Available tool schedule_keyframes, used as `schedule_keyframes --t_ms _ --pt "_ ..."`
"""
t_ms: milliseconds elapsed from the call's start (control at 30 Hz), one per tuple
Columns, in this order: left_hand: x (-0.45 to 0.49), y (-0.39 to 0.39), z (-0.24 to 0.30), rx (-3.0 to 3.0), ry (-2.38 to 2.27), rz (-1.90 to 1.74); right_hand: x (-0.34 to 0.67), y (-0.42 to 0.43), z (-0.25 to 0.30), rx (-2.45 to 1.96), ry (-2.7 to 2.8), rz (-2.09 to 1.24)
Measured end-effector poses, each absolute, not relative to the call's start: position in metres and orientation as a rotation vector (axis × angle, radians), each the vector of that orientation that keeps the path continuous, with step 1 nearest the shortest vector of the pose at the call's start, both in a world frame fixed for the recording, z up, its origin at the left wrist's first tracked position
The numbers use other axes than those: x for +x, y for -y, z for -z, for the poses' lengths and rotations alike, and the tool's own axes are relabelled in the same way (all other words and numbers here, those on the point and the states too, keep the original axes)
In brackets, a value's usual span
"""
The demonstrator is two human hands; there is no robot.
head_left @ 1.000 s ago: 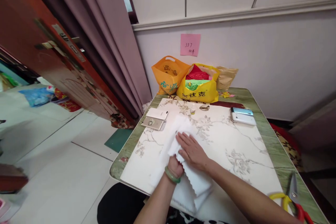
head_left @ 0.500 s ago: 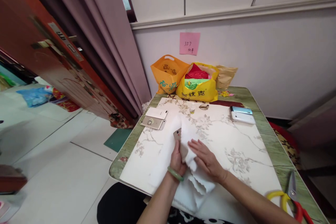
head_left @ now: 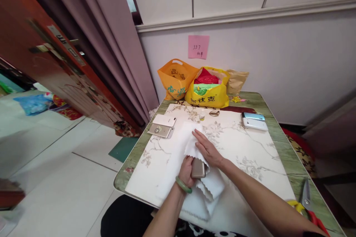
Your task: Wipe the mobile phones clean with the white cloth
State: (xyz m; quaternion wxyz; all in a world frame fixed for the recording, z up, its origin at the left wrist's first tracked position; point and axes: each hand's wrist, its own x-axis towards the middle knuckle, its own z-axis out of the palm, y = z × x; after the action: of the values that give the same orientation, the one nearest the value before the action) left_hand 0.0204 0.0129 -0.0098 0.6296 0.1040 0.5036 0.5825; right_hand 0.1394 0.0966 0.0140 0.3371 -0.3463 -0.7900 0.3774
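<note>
My left hand, with a green bangle at the wrist, is closed round the lower part of a gold smartphone. A white cloth with a wavy edge covers the phone's upper part; more of it hangs over the table's near edge. Along the cloth's right side lies my right hand, fingers fairly straight, pressing it round the phone. Its thumb is hidden. To the left lie a white phone and a gold phone with a round ring.
Light blue and white phones lie at the right. Scissors rest near the right edge. An orange bag, a yellow bag, a small bottle and a dark clip-like item are at the back.
My right hand has moved up and left with the cloth. The cloth now covers the phone's camera end, and the lower end shows. The whole view has shifted slightly.
</note>
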Motion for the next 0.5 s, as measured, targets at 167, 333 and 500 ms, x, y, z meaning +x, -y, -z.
schedule_keyframes --t_ms 167,333,500 --pt "0.027 -0.013 -0.006 0.35 -1.089 -1.292 0.138 -0.118 -0.028 -1.248 1.916 -1.242" --pt "0.026 -0.019 -0.011 0.546 -1.168 -1.321 0.135 -0.107 -0.022 -1.324 1.645 -1.283" --pt "0.025 -0.033 -0.014 0.725 -1.269 -1.387 0.132 -0.095 -0.022 -1.328 1.401 -1.173"
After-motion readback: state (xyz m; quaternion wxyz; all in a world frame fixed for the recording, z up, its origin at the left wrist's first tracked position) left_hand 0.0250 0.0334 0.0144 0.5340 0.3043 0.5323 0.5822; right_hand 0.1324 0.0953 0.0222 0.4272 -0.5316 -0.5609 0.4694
